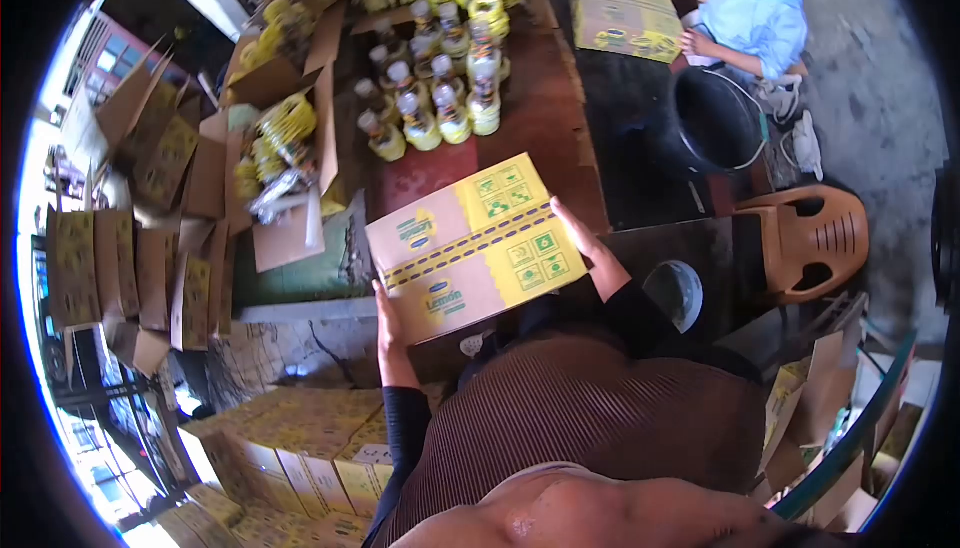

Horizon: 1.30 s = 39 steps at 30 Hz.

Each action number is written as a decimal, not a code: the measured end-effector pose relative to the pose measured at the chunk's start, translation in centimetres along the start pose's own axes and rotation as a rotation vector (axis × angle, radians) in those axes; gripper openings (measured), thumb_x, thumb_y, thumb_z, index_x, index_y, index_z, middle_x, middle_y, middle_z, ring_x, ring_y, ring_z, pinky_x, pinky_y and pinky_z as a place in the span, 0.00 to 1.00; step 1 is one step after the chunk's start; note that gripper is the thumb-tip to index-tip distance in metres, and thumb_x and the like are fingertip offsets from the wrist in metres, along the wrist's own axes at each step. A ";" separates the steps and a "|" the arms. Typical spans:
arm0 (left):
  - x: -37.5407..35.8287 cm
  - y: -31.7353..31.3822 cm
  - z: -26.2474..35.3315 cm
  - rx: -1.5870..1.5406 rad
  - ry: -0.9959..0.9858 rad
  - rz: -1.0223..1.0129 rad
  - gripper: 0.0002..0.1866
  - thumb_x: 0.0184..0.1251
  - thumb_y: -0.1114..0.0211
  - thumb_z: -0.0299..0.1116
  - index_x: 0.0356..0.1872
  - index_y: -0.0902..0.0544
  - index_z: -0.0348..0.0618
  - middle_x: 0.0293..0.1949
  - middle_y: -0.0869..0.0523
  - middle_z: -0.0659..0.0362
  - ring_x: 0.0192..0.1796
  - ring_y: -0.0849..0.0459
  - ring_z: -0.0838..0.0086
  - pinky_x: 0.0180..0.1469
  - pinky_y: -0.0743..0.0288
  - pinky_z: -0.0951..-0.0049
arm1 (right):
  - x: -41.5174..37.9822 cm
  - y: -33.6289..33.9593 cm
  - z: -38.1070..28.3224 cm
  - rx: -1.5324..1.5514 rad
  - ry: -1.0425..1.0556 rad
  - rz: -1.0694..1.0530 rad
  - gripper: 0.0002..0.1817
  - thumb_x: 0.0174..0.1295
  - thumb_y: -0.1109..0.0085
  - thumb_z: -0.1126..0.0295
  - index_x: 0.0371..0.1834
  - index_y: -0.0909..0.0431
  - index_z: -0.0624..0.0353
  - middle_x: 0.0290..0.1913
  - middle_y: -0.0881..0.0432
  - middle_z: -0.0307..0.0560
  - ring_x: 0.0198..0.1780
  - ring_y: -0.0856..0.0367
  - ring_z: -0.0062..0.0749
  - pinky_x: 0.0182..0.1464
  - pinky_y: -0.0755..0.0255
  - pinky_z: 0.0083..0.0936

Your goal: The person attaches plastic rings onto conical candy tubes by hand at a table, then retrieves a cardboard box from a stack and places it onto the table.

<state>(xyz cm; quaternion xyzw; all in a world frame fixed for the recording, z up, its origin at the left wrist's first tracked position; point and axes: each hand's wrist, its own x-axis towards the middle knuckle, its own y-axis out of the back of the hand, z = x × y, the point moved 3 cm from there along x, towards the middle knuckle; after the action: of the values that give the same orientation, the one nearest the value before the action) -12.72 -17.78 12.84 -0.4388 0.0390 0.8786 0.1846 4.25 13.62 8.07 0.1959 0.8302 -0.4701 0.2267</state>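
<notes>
A taped cardboard box [470, 248] with yellow and green "Lemon" print is held between my two hands, at the near edge of the work table. My left hand [387, 318] presses flat against its left side. On the opposite side, my right hand [590, 248] grips the right edge, fingers along the side. Just beyond the box stand several bottles [420, 120] with pale caps and yellow lower parts, grouped in rows. An open carton [328, 133] with yellow coiled rings [288, 123] and clear plastic lies to their left.
Across the table a person in blue handles another printed box [625, 20]. A black bucket [715, 123] and an orange plastic chair [810, 243] are at the right. Empty cartons [120, 263] pile up at the left, and packed boxes [300, 453] are stacked low beside me.
</notes>
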 end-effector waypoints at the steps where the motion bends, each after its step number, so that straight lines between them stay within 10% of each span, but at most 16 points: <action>1: 1.0 -3.4 0.8 0.006 0.031 -0.072 0.41 0.70 0.64 0.66 0.68 0.38 0.39 0.64 0.30 0.50 0.63 0.29 0.62 0.64 0.36 0.63 | -0.6 2.2 -1.1 -0.011 0.028 0.060 0.33 0.71 0.62 0.45 0.69 0.40 0.61 0.64 0.30 0.49 0.61 0.30 0.31 0.62 0.35 0.28; 8: 13.7 -16.4 -5.2 -0.100 0.145 -0.459 0.42 0.70 0.68 0.66 0.69 0.40 0.37 0.64 0.30 0.50 0.62 0.28 0.61 0.64 0.34 0.63 | -4.1 13.5 -7.3 0.121 0.093 0.267 0.39 0.65 0.58 0.36 0.66 0.35 0.60 0.60 0.26 0.49 0.58 0.26 0.34 0.58 0.30 0.32; 13: 16.0 -23.8 -6.3 -0.031 0.155 -0.382 0.43 0.70 0.71 0.66 0.69 0.41 0.36 0.66 0.33 0.50 0.65 0.32 0.60 0.67 0.39 0.64 | -4.9 21.7 -7.9 0.056 0.065 0.417 0.38 0.65 0.59 0.36 0.66 0.35 0.58 0.59 0.25 0.47 0.56 0.25 0.33 0.56 0.30 0.29; 25: 11.8 -17.7 -8.2 0.281 -0.157 0.010 0.29 0.75 0.58 0.54 0.60 0.28 0.37 0.54 0.21 0.52 0.55 0.22 0.68 0.58 0.30 0.67 | -8.3 22.2 -7.4 -0.160 0.310 0.528 0.36 0.69 0.60 0.42 0.67 0.37 0.62 0.64 0.32 0.54 0.63 0.30 0.36 0.65 0.40 0.30; 29: 7.4 -9.6 -16.5 0.611 -0.199 0.180 0.14 0.71 0.44 0.37 0.47 0.19 0.38 0.36 0.17 0.61 0.36 0.21 0.77 0.39 0.27 0.76 | -13.7 27.9 0.6 -0.155 0.090 1.181 0.16 0.68 0.50 0.60 0.49 0.28 0.62 0.48 0.24 0.50 0.43 0.21 0.32 0.44 0.25 0.26; 32: 3.4 -5.1 -22.6 0.901 -0.086 0.232 0.10 0.67 0.41 0.33 0.43 0.17 0.41 0.35 0.15 0.58 0.36 0.18 0.72 0.42 0.26 0.72 | -15.8 29.4 7.4 -0.266 -0.233 0.808 0.09 0.64 0.47 0.67 0.44 0.26 0.57 0.39 0.22 0.41 0.35 0.21 0.26 0.38 0.26 0.22; 39: 3.0 9.8 -38.7 0.488 0.153 0.484 0.13 0.66 0.41 0.33 0.49 0.19 0.42 0.40 0.14 0.59 0.43 0.17 0.71 0.46 0.25 0.72 | -8.1 22.8 17.1 -0.715 -0.438 0.117 0.13 0.66 0.49 0.66 0.46 0.22 0.61 0.42 0.18 0.48 0.39 0.18 0.32 0.43 0.25 0.27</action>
<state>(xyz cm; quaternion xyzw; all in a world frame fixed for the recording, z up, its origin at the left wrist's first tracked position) 11.44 -34.97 -14.12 -0.4244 0.3643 0.8262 0.0670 26.49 8.79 -10.99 0.0473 0.8607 -0.1693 0.4778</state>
